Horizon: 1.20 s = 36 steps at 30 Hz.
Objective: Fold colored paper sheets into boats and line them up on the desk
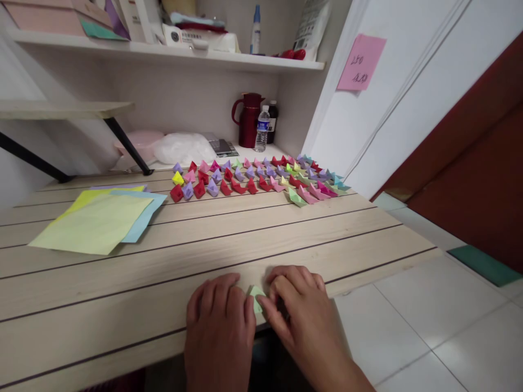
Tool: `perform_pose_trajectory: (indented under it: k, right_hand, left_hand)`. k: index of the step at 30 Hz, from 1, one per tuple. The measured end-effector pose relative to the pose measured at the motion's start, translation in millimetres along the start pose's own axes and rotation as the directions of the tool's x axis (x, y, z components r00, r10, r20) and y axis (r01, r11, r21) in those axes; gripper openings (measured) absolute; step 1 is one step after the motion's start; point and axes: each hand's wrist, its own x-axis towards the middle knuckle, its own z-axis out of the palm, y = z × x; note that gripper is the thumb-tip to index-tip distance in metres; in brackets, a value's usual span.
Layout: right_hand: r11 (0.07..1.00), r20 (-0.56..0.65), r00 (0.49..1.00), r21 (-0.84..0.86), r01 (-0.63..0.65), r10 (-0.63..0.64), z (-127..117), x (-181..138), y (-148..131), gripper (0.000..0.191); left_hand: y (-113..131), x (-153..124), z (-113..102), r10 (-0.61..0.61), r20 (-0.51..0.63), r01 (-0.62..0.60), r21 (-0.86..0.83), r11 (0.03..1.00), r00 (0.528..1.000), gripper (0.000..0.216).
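A small folded piece of pale green paper (256, 298) lies at the front edge of the wooden table, between my two hands. My left hand (220, 321) rests on the tabletop with its fingers curled, its thumb against the paper's left side. From the right, my right hand (304, 313) presses its thumb onto the paper, with the other fingers bent round behind it. Parts of the paper are hidden by the fingers. Farther back stand rows of small folded paper boats (239, 186) in red, purple, pink, green, yellow and blue.
Loose yellow and blue paper sheets (93, 218) lie at left on the striped table (196, 237). Behind the boats are a dark red jug (248, 122), a water bottle (262, 130) and a white plastic bag (183, 148). A shelf (245, 61) runs above; tiled floor (412, 321) shows at right.
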Motion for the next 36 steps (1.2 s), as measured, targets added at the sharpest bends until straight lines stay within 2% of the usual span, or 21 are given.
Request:
perform_pose_trajectory:
  k: [6,13,18,21,23,25,28,31,34,36]
  right_hand:
    - [1.000,-0.034,0.999,0.014,0.020,-0.019,0.7,-2.6,3.0,0.007]
    - [0.988,-0.040,0.990,0.066,0.138,-0.136,-4.6,-4.8,7.0,0.030]
    - [0.985,-0.034,0.990,0.098,0.139,-0.136,-5.8,-3.9,6.9,0.029]
    - [0.982,-0.024,0.991,0.131,0.137,-0.135,-6.3,-2.6,5.4,0.025]
    - [0.981,-0.032,0.990,0.137,0.140,-0.137,-6.3,-1.7,4.3,0.023]
    - [0.981,-0.046,0.989,0.135,0.142,-0.137,-5.7,-1.4,3.6,0.022]
    - [0.979,-0.071,0.985,0.115,0.167,-0.159,-3.8,-4.8,5.3,0.025]
    - [0.970,-0.044,0.970,0.039,0.239,-0.237,-1.1,-16.8,13.4,0.034]
    - [0.930,0.054,0.935,-0.099,0.355,-0.351,2.2,-34.4,27.1,0.051]
    - [0.913,0.069,0.927,-0.161,0.374,-0.368,4.6,-44.5,35.8,0.057]
  left_hand:
    - [-1.4,1.9,-2.3,-0.013,0.012,0.014,-0.023,1.000,1.000,0.007]
    - [0.5,3.3,-2.3,-0.021,0.035,0.021,0.002,1.000,0.999,0.003]
    - [-8.3,0.7,-5.2,-0.031,0.020,0.031,0.027,0.999,0.999,0.005]
    - [-16.8,-5.4,-10.4,0.050,-0.077,-0.052,-0.014,0.999,0.996,0.012]
    - [-19.8,-10.3,-12.7,0.184,-0.128,-0.188,-0.022,0.982,0.975,0.026]
    - [-20.1,-14.7,-13.0,0.307,-0.089,-0.308,-0.003,0.951,0.948,0.039]
    - [-18.3,-19.8,-10.8,0.354,0.053,-0.355,0.011,0.935,0.934,0.038]
    - [-16.0,-24.9,-8.2,0.334,0.133,-0.336,-0.008,0.942,0.933,0.037]
    - [-11.7,-32.2,-5.9,0.237,0.115,-0.237,-0.018,0.971,0.965,0.039]
    - [-7.6,-37.7,-3.8,0.194,0.109,-0.198,0.027,0.980,0.975,0.044]
